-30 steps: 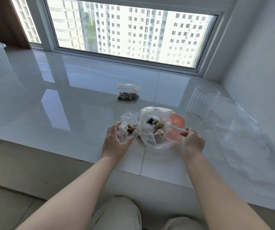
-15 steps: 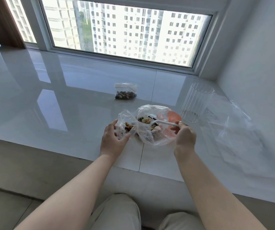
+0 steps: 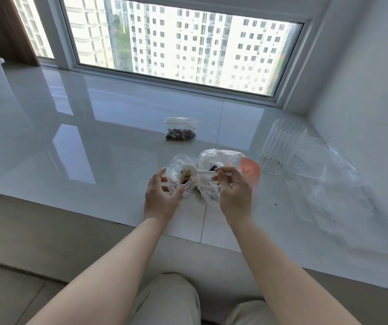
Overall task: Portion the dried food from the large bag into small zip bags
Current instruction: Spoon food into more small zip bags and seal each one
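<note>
A clear ribbed plastic cup point(image 3: 279, 146) is stood upright on the glossy white tiled sill point(image 3: 94, 141), below a wide window point(image 3: 183, 41).

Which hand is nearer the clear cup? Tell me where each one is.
Right. The right hand, pinching the spoon, sits just left of the cup with the large bag between. The left hand holds the small bag, farther left.

Your left hand point(image 3: 159, 198) holds a small zip bag point(image 3: 180, 171) open near the sill's point(image 3: 94, 141) front edge. Your right hand point(image 3: 234, 191) pinches a white plastic spoon point(image 3: 196, 172), bowl of dried food over that bag's mouth. Large bag point(image 3: 221, 165) just beside. Filled zip bag point(image 3: 180, 129) lies farther back; clear ribbed cup point(image 3: 281, 146) toward right corner.
</note>
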